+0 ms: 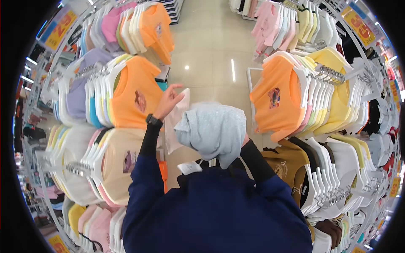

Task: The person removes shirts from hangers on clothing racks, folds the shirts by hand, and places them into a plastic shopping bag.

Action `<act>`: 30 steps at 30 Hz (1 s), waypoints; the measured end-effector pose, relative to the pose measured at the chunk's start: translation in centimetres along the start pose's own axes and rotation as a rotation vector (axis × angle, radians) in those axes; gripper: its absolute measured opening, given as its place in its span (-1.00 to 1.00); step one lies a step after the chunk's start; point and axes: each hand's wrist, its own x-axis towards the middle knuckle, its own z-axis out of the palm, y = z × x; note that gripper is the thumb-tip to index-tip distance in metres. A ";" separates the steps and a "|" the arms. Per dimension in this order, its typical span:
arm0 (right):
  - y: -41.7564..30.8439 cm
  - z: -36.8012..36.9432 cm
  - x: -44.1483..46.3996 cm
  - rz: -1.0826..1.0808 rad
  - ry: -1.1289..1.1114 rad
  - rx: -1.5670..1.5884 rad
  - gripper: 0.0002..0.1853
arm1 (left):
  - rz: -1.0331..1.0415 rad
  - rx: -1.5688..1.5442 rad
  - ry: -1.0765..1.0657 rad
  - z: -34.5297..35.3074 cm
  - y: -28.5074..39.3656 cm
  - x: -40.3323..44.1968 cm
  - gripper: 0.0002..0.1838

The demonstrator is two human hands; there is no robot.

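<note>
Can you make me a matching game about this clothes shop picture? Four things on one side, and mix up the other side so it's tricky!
Column 1
1. Cloth bundle
2. Watch
3. Right hand
4. Jacket

Column 2
A. Navy blue
B. Mostly hidden by the bundle
C. Light grey
D. Round the wrist of the left hand

Right pairs: 1-C, 2-D, 3-B, 4-A

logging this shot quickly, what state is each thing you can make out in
Grey cloth: bunched up
Left hand: open, fingers extended
Right hand: mostly hidden, against the grey cloth
Wristwatch: fastened
Pale item by the left hand: unclear
Orange shirts: hung up
Brown shirt: hung up
</note>
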 end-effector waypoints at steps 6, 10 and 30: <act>-4.4 -5.5 10.1 0.209 -0.028 0.359 -0.58 | 0.396 0.574 -0.130 2.9 12.0 4.6 -0.26; -8.1 -6.4 17.0 0.396 0.016 0.458 -0.54 | 0.425 0.642 -0.077 5.0 14.0 10.8 -0.27; -9.9 -21.9 33.8 0.181 0.478 -0.200 -0.57 | 0.193 0.443 0.016 2.1 9.8 39.8 -0.75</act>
